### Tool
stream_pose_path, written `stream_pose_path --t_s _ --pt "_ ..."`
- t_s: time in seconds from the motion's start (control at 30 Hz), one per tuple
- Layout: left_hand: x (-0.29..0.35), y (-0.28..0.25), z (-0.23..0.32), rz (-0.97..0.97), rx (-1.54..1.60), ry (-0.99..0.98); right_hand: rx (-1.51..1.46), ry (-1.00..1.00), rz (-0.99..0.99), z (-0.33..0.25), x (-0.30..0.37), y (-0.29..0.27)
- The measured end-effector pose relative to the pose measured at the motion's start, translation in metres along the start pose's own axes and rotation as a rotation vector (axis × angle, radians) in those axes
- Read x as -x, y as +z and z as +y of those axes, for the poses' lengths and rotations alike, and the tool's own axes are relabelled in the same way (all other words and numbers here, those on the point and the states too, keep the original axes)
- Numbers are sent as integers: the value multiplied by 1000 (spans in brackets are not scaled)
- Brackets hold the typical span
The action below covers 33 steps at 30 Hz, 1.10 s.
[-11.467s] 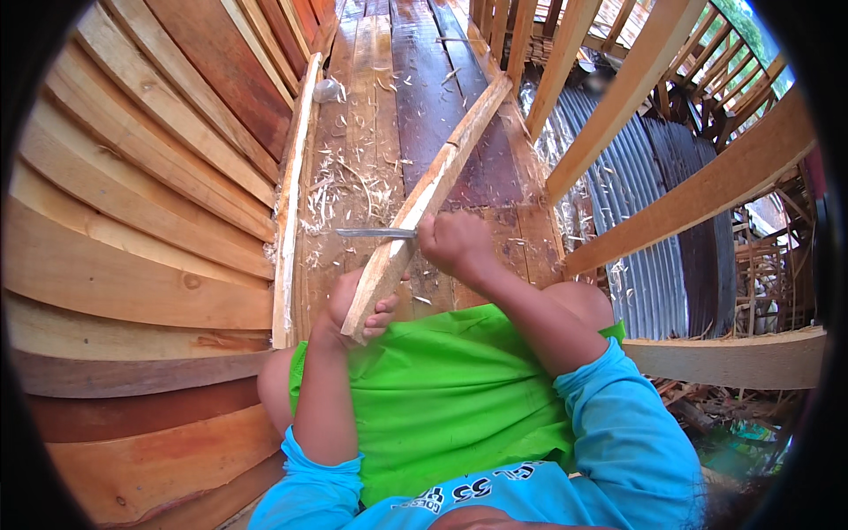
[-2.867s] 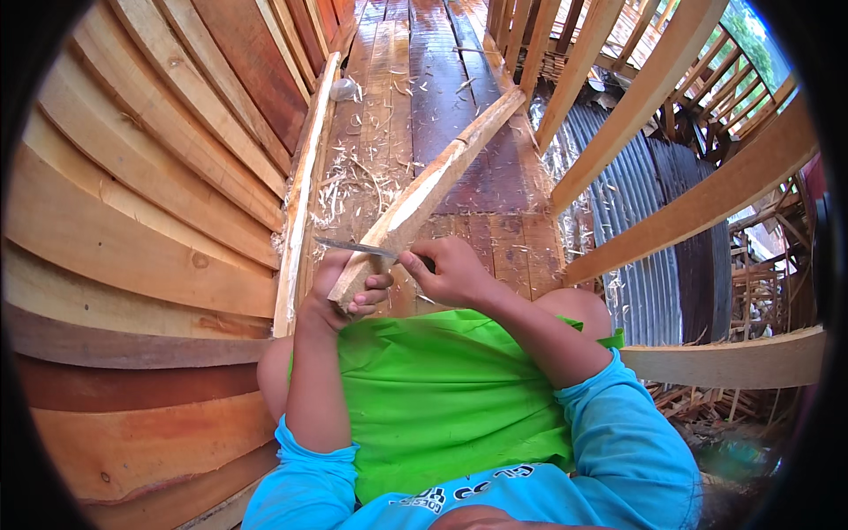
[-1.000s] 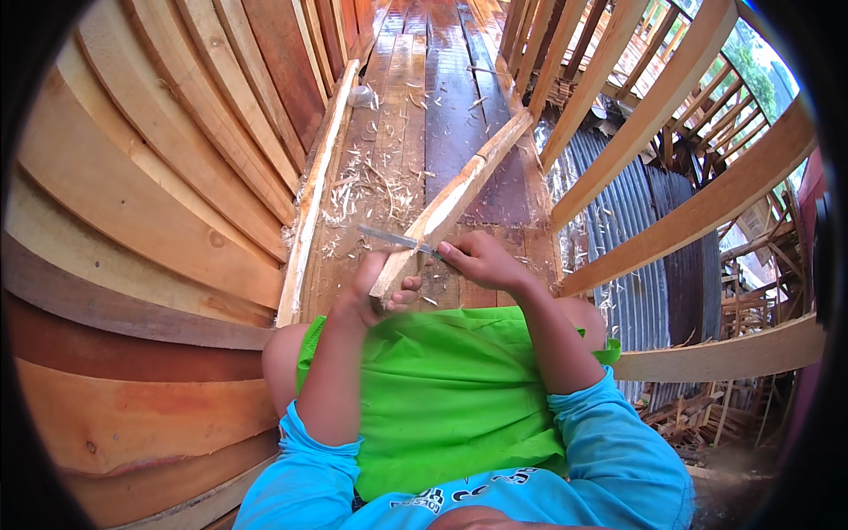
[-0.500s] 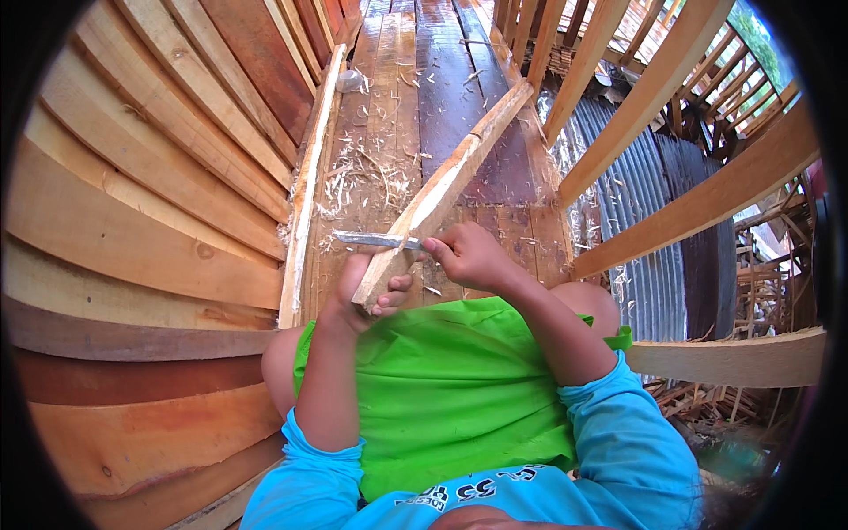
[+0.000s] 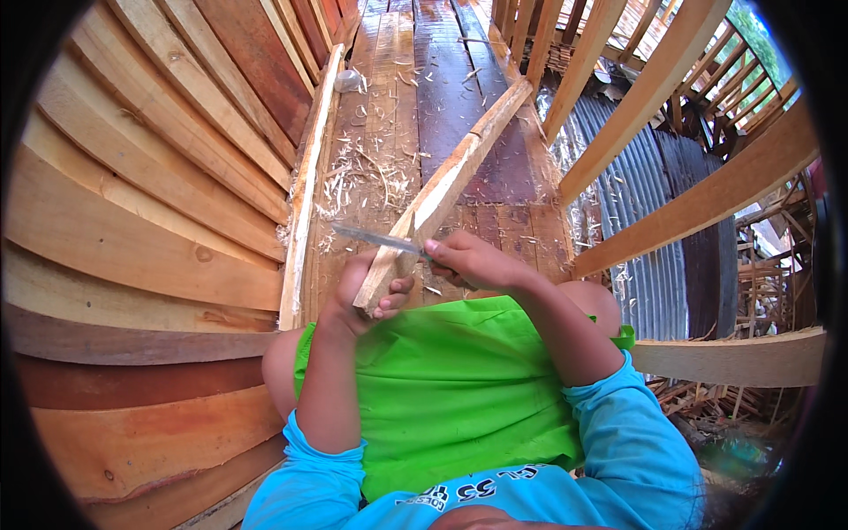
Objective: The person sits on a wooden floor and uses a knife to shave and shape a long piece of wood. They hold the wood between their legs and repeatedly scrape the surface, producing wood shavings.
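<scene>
A long squared wooden stick (image 5: pixel 450 181) slants from my lap up to the right, its far end by the foot of the railing. My left hand (image 5: pixel 389 296) is wrapped round its near end from below, fingertips showing on the right side. In my right hand (image 5: pixel 470 259) is a knife, gripped by its handle, which the fingers mostly hide. The knife's blade (image 5: pixel 375 236) points left and crosses over the stick just beyond my left hand. Pale bare wood shows along the stick's upper face.
Curled wood shavings (image 5: pixel 371 181) lie scattered on the plank floor (image 5: pixel 503 225). A thin pale batten (image 5: pixel 307 185) runs along the left plank wall (image 5: pixel 168 194). Slanting wooden railing slats (image 5: pixel 698 208) stand at the right, with corrugated metal sheets (image 5: pixel 649 216) beyond. A small clear object (image 5: pixel 349 80) sits far left.
The knife blade has tilted, its tip now slightly farther from me, and my right hand has moved a little right and nearer me. My left hand and the stick stay nearly still.
</scene>
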<state>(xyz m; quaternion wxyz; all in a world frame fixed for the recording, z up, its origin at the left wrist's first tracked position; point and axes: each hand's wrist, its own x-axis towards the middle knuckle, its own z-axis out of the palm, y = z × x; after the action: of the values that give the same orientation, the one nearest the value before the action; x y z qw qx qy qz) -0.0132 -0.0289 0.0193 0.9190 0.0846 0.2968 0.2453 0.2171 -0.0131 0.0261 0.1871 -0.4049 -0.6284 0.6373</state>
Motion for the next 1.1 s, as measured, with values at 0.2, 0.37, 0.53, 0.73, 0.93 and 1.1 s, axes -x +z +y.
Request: stream_pose_path --t_s 0.2,0.37,0.53,0.73,0.93,1.1 --pt "-1 1 -2 10 -41 25 -143 243 20 -19 2 7" --pt "1 1 -1 0 -43 32 -189 -156 45 -14 10 0" --pt "-1 0 -2 -5 -73 54 -2 -275 376 -5 -4 -8" --pt "-1 -1 -2 -8 -67 55 210 -105 496 -1 -5 -2" --pt "1 4 -3 19 -48 44 570 -122 559 -24 9 20" --pt "0 0 -3 34 -55 32 601 -39 568 -24 3 26"
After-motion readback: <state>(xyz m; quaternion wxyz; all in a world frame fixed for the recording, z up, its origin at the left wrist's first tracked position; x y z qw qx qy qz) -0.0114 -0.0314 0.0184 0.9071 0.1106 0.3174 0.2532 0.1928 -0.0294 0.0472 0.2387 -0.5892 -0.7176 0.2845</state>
